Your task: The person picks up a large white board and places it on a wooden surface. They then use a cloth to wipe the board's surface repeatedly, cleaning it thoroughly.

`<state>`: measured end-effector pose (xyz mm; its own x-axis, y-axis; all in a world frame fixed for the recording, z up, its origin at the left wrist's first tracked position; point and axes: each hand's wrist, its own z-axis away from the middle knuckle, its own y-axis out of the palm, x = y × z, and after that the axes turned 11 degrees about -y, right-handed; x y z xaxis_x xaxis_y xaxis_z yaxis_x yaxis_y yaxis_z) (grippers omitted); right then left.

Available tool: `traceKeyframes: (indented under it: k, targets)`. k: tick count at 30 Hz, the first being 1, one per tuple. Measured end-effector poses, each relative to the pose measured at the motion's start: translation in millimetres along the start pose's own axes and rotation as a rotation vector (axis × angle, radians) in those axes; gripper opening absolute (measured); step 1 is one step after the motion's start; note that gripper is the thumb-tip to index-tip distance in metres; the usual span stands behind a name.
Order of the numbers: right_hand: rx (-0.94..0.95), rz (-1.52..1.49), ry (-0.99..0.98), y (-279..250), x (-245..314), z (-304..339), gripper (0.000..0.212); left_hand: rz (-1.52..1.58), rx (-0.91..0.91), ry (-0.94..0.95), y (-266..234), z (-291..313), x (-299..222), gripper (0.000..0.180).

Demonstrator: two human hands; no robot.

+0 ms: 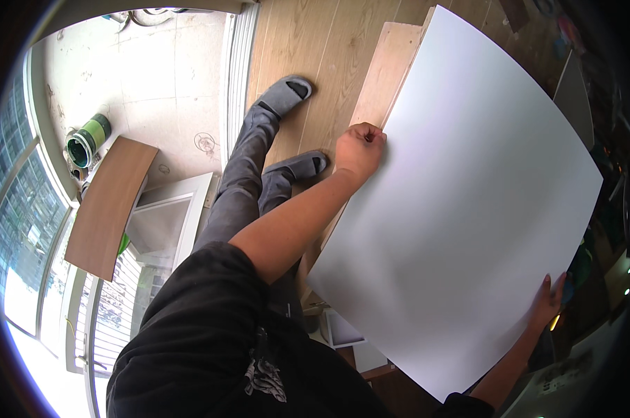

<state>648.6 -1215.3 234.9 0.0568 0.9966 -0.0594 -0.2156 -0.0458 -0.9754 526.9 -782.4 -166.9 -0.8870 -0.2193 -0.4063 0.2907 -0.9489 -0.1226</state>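
A large, smooth white sheet [468, 188] slants across the right half of the head view, gently bowed. At its left edge is my left hand [360, 150], its fingers curled and closed at the sheet's rim. My right hand [546, 303] is at the lower right edge, fingers stretched out and apart, the palm against or just beside the sheet. Beneath the left edge runs a pale wooden board [388, 66], partly covered by the sheet. What supports the sheet underneath is mostly hidden.
Two grey-slippered feet [287, 94] stand on the wood floor [287, 42] to the left. Beyond a white door track [240, 76] are a green bucket [89, 139], a brown panel [113, 205] and a white-framed glass pane [183, 216]. Dark clutter lies along the right rim.
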Motion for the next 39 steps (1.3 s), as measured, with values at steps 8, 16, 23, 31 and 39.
traceKeyframes:
  k: [8, 16, 23, 31, 39]
  targets:
    - [-0.002, 0.007, -0.003, 3.1, 13.6, -2.2, 0.063, 0.002, -0.023, -0.005, 0.9, -1.2, -1.1, 0.020]
    - [-0.017, -0.004, -0.029, 5.5, 5.5, -1.4, 0.063, 0.026, -0.024, -0.060, 0.7, 2.3, -6.4, 0.018]
    - [-0.023, -0.025, -0.026, 10.4, 17.1, -1.3, 0.062, 0.051, -0.015, -0.081, -1.9, 2.7, -6.4, 0.018]
    - [-0.031, -0.136, 0.026, 15.7, 16.0, 2.6, 0.066, -0.114, -0.054, -0.074, -28.3, 26.7, 63.9, 0.025]
    - [-0.073, -0.058, -0.035, 19.2, -9.2, 8.2, 0.066, -0.058, 0.150, -0.227, -22.4, 74.7, 98.1, 0.030]
